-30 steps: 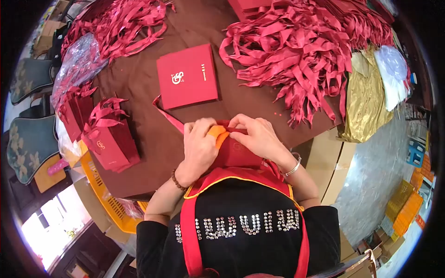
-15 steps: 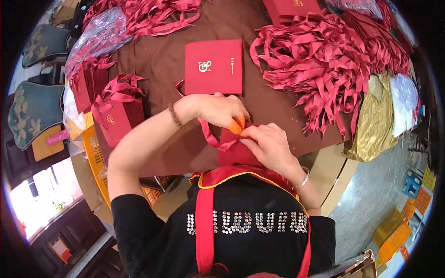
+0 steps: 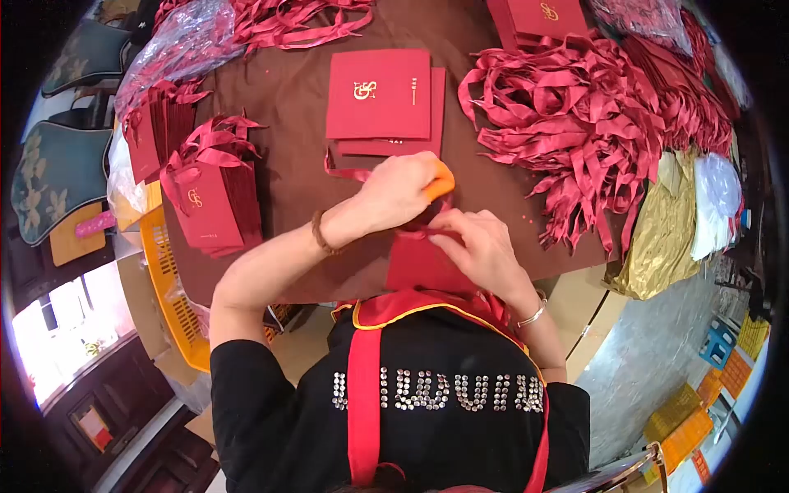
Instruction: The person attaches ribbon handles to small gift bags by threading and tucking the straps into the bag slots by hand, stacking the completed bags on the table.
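Note:
A red pouch or paper bag [image 3: 423, 267] lies at the near table edge, against the red apron with yellow trim. My right hand [image 3: 477, 246] is closed at its top, pinching a red ribbon between thumb and fingers. Just above and to the left, my left hand [image 3: 407, 189] is closed on the ribbon too; its fingertips are partly hidden. Something orange [image 3: 441, 179] covers or sits at the left fingers; I cannot tell what. Past the left hand lie flat red bags [image 3: 378, 94] with gold print, the top one offset from those beneath. A ribbon [image 3: 345, 172] loops out near my left wrist.
A big heap of red ribbons [image 3: 567, 123] covers the table's right side. Upright bundles of red bags [image 3: 215, 205] stand at the left, above a yellow crate [image 3: 168, 287]. Gold plastic wrapping [image 3: 662, 238] hangs at the right corner. Chairs [image 3: 62, 181] stand at left.
My left hand has moved up, farther from my right, which stays at the bag's top. The flat red bags beyond now show lower ones sticking out. The view has shifted slightly.

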Tool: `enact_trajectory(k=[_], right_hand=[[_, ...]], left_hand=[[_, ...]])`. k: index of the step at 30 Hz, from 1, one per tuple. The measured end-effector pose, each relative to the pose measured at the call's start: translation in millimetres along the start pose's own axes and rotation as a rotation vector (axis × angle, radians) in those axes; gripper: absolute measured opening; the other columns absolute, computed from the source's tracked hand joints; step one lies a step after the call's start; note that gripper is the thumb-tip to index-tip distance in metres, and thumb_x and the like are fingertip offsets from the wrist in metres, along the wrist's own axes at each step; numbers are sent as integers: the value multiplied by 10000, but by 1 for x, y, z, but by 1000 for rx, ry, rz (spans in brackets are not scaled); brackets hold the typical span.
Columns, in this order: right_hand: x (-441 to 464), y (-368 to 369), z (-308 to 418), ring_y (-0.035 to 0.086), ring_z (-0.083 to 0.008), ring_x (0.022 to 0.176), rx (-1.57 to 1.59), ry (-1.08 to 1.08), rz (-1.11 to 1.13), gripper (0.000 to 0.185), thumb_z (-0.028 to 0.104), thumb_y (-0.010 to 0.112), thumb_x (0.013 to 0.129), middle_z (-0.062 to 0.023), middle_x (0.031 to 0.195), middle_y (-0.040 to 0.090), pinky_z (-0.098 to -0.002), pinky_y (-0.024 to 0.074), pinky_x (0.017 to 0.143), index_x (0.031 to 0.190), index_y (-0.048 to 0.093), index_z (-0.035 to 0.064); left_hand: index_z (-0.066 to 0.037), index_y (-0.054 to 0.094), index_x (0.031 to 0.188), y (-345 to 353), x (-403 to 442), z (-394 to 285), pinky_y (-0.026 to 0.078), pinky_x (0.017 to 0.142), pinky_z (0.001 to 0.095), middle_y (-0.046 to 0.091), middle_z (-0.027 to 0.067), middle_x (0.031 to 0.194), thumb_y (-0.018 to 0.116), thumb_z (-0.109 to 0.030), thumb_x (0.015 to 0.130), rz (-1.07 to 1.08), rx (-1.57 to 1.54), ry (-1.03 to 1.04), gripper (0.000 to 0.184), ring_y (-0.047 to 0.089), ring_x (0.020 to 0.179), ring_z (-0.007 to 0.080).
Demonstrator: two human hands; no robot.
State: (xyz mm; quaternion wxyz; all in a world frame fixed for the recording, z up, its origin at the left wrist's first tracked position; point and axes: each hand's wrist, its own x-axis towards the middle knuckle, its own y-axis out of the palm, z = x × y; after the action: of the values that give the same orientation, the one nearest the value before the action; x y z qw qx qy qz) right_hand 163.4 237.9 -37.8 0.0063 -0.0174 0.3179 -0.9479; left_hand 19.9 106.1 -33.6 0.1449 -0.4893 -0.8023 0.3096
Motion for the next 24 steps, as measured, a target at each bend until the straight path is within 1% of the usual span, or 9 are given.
enact_trajectory(k=[4,7,10,14,17,18,19,21,24], right_hand=[[2,0,-15,561,-249,802,-194,-20,-133,240,178,698,755,-63,849,601,-351,414,713,967,624,93],[-7,-6,-21,524,-248,908,-313,-39,-243,317,213,727,726,-52,985,570,-359,407,748,1006,639,93],[-19,-14,-21,533,-245,917,-371,122,-217,330,228,740,709,-54,1003,574,-358,415,770,994,649,87],[-32,-14,-19,537,-264,947,-315,191,-165,348,219,733,721,-83,1037,566,-361,429,803,1025,642,77],[-36,-8,-18,540,-277,956,-249,163,-168,346,194,733,724,-97,1046,561,-369,442,816,1034,638,73],[-37,-9,-15,540,-287,975,-227,187,-178,347,167,732,728,-114,1077,544,-366,453,828,1045,634,67],[-38,-8,-14,540,-287,975,-230,192,-182,347,167,732,728,-114,1077,544,-366,453,828,1045,634,67],[-40,-7,-14,540,-296,996,-128,310,-179,345,158,736,725,-124,1109,522,-361,459,829,1042,633,66],[-39,-7,-10,540,-301,1011,-70,325,-184,325,162,742,720,-134,1126,508,-364,459,836,999,619,49]], left_hand=[[-32,627,975,-29,-31,15,478,689,348,626,143,909,584,-104,864,-352,177,-133,139,620,823,287],[-41,629,987,-46,-58,39,482,674,346,638,141,884,610,-92,842,-297,416,-406,155,621,765,286],[-51,626,1018,-43,-80,55,473,748,363,625,137,1006,623,-67,814,-484,254,-435,205,594,887,300],[-69,601,1067,-33,-93,75,383,930,398,486,124,1284,634,-23,762,-425,452,-257,309,425,1157,341],[-55,590,1025,-33,-105,88,386,931,391,507,138,1252,618,-12,774,-421,545,-155,257,452,1119,332],[-40,586,974,-36,-109,92,412,848,375,549,130,1173,613,-54,803,-475,436,-107,174,508,1039,331],[-42,580,984,-39,-114,89,429,756,324,609,107,937,583,-52,840,-529,19,-176,145,565,873,255],[-36,545,1108,-54,-127,56,404,658,250,565,55,729,542,-40,871,-576,-778,-420,237,539,695,158],[-10,404,1313,-79,-148,45,344,558,214,506,17,641,534,-52,872,-332,-1036,-416,461,451,567,91]])
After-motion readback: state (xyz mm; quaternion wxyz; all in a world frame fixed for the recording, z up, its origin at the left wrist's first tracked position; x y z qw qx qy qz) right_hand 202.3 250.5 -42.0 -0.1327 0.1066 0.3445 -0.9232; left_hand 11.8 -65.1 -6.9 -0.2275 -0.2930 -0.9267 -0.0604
